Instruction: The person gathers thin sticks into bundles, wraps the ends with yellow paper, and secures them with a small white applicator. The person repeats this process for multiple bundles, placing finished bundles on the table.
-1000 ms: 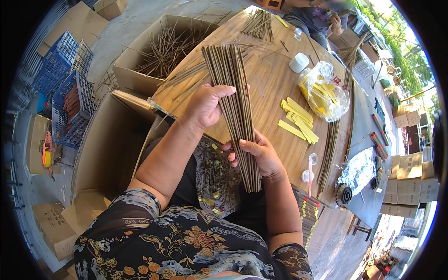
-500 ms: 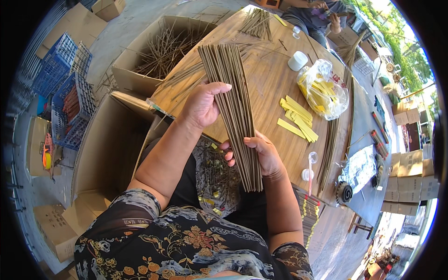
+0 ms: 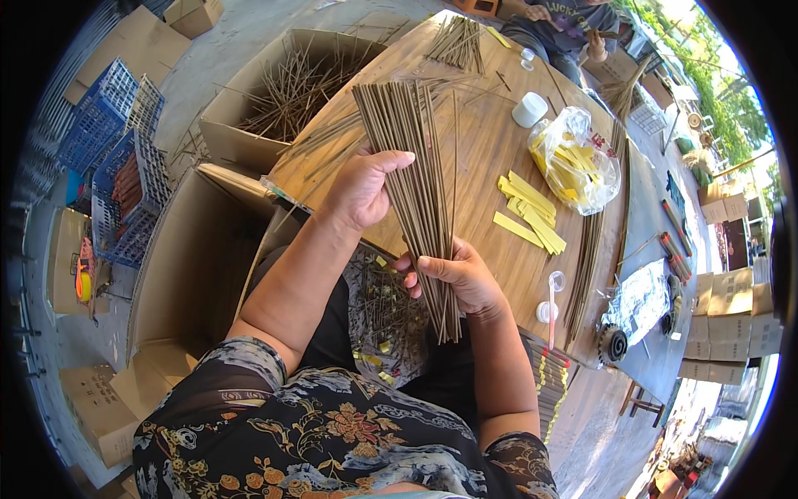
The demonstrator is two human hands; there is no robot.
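Observation:
A bundle of thin brown incense-like sticks (image 3: 405,166) is held upright at a slant between my hands, over the near edge of the wooden table. My left hand (image 3: 363,187) grips its upper left side, thumb laid across the front. Lower down, my right hand (image 3: 455,274) wraps round the sticks, thumb in front and fingers behind. The top of the bundle fans out, and one stick stands apart on the right. To the right on the table lie yellow paper strips (image 3: 529,212) and a clear plastic bag (image 3: 575,158) of more strips.
A cardboard box (image 3: 224,125) of loose sticks stands left of the table (image 3: 482,125), another box (image 3: 191,258) nearer me. A white jar (image 3: 529,110) and a stick pile (image 3: 456,43) lie farther back. Another person (image 3: 565,33) sits across the table. Blue crates (image 3: 104,108) stand far left.
The bundle has spread at the top and narrowed at my right hand, with one stick now apart on the right. My right thumb has shifted left over the sticks. The other person's hands moved.

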